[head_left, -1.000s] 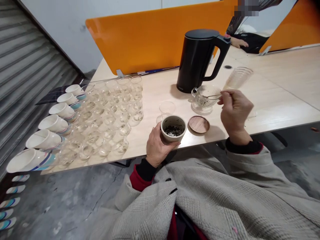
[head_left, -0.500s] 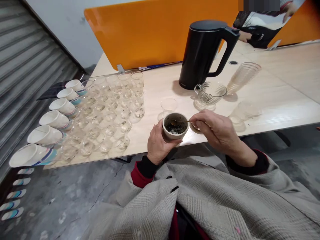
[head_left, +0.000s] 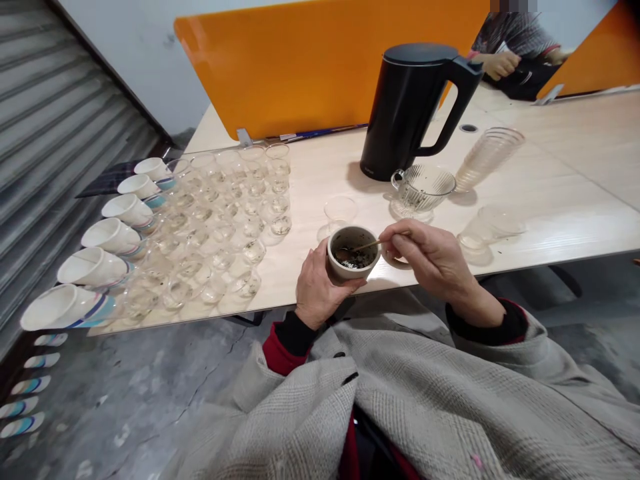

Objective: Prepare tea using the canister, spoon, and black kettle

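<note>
While the left hand (head_left: pixel 320 290) holds a pale round jar (head_left: pixel 351 273) at the near edge of the table (head_left: pixel 315 167), the right hand (head_left: pixel 435 257) pinches a slender spoon (head_left: pixel 371 245), its bowl now among dark, leaf-like flakes inside. A second ago the spoon was at the ribbed glass cup (head_left: pixel 426 188); its work now appears to lie in the jar. Beyond: one clear cup (head_left: pixel 341 211), contents indistinct. Leftward: rows of clear cups (head_left: pixel 227 220), many dark-flecked. Farther: the ribbed glass cup, dark-specked; black kettle (head_left: pixel 403 113), lidded, contents hidden.
</note>
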Motion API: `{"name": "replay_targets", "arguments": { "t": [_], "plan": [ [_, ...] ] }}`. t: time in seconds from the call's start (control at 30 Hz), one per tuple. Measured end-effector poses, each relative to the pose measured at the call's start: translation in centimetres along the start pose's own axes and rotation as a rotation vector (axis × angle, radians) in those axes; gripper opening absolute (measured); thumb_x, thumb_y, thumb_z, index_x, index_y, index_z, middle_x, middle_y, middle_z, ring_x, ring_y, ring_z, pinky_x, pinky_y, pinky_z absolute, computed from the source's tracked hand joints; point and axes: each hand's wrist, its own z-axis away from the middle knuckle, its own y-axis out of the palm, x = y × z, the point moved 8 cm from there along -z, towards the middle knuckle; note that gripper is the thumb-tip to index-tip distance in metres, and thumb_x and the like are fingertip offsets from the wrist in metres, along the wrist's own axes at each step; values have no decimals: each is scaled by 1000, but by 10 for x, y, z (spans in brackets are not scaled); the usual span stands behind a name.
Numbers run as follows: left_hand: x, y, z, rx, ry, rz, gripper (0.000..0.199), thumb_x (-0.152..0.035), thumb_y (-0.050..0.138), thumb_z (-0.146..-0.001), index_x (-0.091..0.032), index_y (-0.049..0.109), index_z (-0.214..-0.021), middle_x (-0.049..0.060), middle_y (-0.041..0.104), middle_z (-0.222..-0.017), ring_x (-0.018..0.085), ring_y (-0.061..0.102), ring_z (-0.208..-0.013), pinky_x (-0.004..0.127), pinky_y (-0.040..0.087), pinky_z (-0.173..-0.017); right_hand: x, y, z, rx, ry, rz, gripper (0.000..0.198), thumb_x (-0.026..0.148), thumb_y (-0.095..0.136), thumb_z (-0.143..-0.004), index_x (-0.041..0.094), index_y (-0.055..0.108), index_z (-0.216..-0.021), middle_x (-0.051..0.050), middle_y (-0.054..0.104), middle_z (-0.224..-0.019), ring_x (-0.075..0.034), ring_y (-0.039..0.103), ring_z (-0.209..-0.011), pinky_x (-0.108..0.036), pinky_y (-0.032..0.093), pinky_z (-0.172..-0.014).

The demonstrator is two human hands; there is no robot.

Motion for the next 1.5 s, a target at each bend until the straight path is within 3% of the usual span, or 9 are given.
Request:
{"name": "replay_targets", "arguments": {
  "t": [0.33,0.6,0.77,0.83,1.0,1.13,1.3,1.4,1.5],
  "plan": [
    [0,-1,1,-32,17,-3,100,-61,96,-71,-25,50,-152,14,71,-143,38,68,-130,55,55,-111,-23,-39,0,-379,141,-352,16,39,66,-105,25,75,-101,0,67,-78,-15,65,-67,-31,58,-65],
    [-1,-1,0,-13,7,1,99,-60,96,-72,-26,49,-152,14,70,-142,38,68,-131,55,54,-113,-19,-43,-25,-533,-13,-182,26,49,54,-110,28,68,-103,-1,66,-79,-17,67,-68,-33,59,-65],
    [1,0,0,-21,15,-27,104,-58,99,-68,-26,48,-153,15,70,-143,39,68,-131,58,53,-114,-23,4,-42,-178,-109,56,28,46,56,-108,25,71,-99,-1,70,-81,-17,69,-70,-34,57,-70],
    [2,1,0,-20,16,-35,104,-58,98,-68,-25,48,-153,16,69,-143,40,68,-132,59,53,-113,-26,9,-42,-165,-105,70,26,42,54,-109,24,72,-101,-2,72,-84,-17,70,-71,-34,58,-72],
    [1,1,0,-7,6,-23,102,-57,98,-70,-26,48,-153,15,69,-144,39,67,-133,58,53,-115,-29,-8,-35,-318,-53,-50,22,39,57,-108,24,73,-104,-1,72,-83,-15,71,-71,-32,59,-69],
    [0,0,0,-11,16,-12,98,-56,96,-73,-25,49,-153,15,70,-143,38,68,-132,55,55,-113,-34,-37,-24,-528,-17,-108,20,39,59,-108,25,73,-104,0,72,-82,-16,71,-69,-33,60,-68],
    [2,-1,1,-26,40,-42,97,-59,94,-75,-23,49,-153,16,70,-144,40,68,-132,57,54,-114,-51,-83,-7,-806,-9,45,20,37,58,-108,24,72,-105,-1,72,-83,-17,72,-69,-35,60,-71],
    [2,-1,2,-42,56,-65,96,-60,92,-76,-22,48,-153,16,72,-141,39,70,-129,57,55,-112,-65,-98,-2,-833,31,268,22,35,54,-107,23,72,-104,-2,74,-83,-18,73,-69,-37,60,-72],
    [2,-1,2,-58,81,-80,98,-60,92,-76,-22,47,-154,16,71,-142,39,70,-129,57,56,-112,-88,-98,-6,-748,98,448,24,33,50,-106,22,71,-101,-3,75,-83,-19,73,-70,-38,59,-74]
  ]
}}
